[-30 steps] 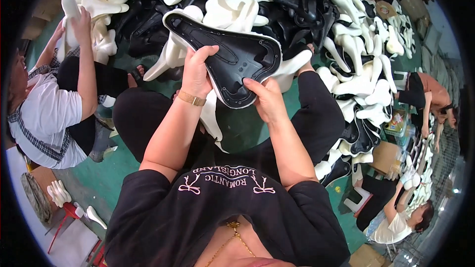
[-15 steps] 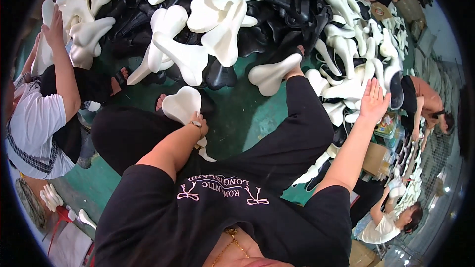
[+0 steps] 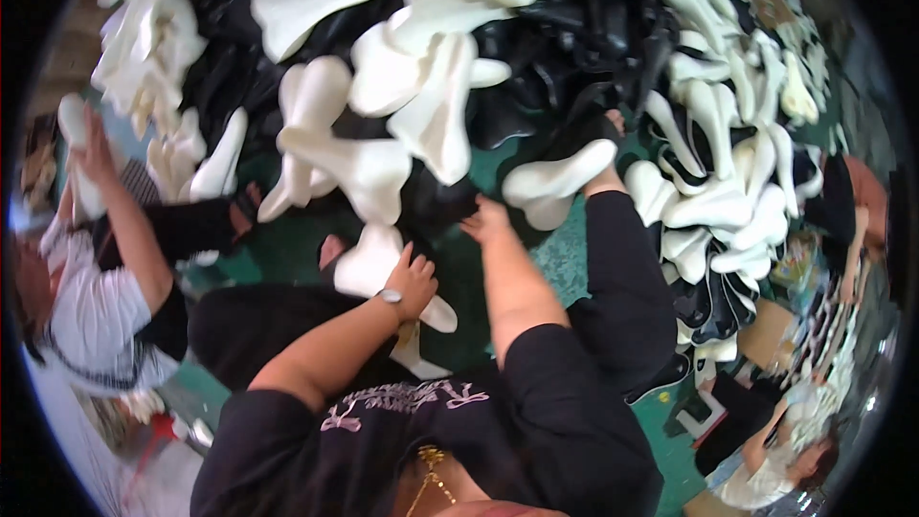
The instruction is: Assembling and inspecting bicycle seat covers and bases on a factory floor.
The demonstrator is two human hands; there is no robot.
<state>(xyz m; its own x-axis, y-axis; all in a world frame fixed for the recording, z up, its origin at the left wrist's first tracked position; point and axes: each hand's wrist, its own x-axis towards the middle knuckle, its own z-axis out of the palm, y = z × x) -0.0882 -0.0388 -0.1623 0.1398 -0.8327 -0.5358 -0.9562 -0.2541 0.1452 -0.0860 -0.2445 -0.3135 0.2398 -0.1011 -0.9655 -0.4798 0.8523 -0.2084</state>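
Note:
My left hand (image 3: pixel 414 285), a watch on its wrist, holds a white bicycle saddle pad (image 3: pixel 367 263) between my knees. The pad's wide end points away from me, and its narrow nose sticks out past the hand. My right hand (image 3: pixel 489 220) is at the right edge of a black saddle shell (image 3: pixel 440 211), at the near side of the pile. Its fingers are curled on that edge, slightly blurred. Below my left hand a pale strip-like piece (image 3: pixel 414 356) shows in part. Another white saddle pad (image 3: pixel 560 177) lies by my right foot.
White saddle pads (image 3: pixel 364 168) lie on a heap of black shells (image 3: pixel 565 48) ahead. More pads (image 3: pixel 718 196) are piled at the right, beside a cardboard box (image 3: pixel 766 333). A co-worker (image 3: pixel 100 297) in a white shirt sits close at the left; other people work at the far right.
My right hand has swung from the far right, where it was stretched out flat, to the black shell in front. The left hand still holds the white pad, now turned. The view has shifted.

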